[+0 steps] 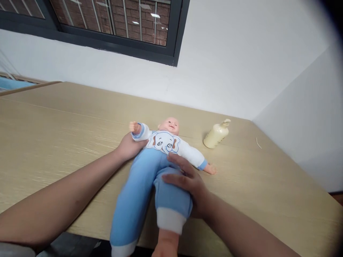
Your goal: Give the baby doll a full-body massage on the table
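Note:
A baby doll [163, 141] in a white top with an elephant print and light blue trousers lies face up on the wooden table, its legs pointing toward me over the front edge. My left hand [132, 147] is at the doll's side below its raised arm; its fingers are mostly hidden under and behind the doll's body. Across the doll's bent leg rests my right hand [191, 184], fingers spread over the blue trousers. A cream pump bottle [216, 135] stands tilted in view to the right of the doll.
The wooden table [66, 132] reaches back to a white wall with a dark-framed window [171, 53]. A thin pale strip [258, 143] lies right of the bottle. Something light blue [16, 84] shows beyond the table at the far left.

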The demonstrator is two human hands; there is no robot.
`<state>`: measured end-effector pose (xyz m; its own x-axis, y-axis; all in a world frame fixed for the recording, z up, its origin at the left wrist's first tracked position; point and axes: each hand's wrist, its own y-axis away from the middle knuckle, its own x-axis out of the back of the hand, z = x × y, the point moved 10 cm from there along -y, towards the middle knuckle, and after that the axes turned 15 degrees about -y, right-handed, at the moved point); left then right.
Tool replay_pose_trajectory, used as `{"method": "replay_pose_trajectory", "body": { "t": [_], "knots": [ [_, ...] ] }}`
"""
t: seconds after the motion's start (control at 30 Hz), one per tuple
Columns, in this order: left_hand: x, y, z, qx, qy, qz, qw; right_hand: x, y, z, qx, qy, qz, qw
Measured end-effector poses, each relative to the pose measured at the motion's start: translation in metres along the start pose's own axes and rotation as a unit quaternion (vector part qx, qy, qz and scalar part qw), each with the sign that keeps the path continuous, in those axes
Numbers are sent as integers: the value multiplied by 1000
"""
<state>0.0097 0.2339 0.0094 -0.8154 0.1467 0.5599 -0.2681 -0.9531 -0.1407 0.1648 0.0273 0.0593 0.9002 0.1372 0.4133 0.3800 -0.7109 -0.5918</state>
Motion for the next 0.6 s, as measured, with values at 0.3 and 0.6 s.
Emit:
{"method": "replay_pose_trajectory", "body": {
  "t": [0.3, 0.6],
  "knots": [
    [-14, 17, 58, -184, -270, -68, 943, 27, -3, 37, -54, -1, 106, 993],
    [-14, 17, 57, -171, -265, -51, 948, 27, -7, 58, -75, -65, 109, 989]
  ]
}}
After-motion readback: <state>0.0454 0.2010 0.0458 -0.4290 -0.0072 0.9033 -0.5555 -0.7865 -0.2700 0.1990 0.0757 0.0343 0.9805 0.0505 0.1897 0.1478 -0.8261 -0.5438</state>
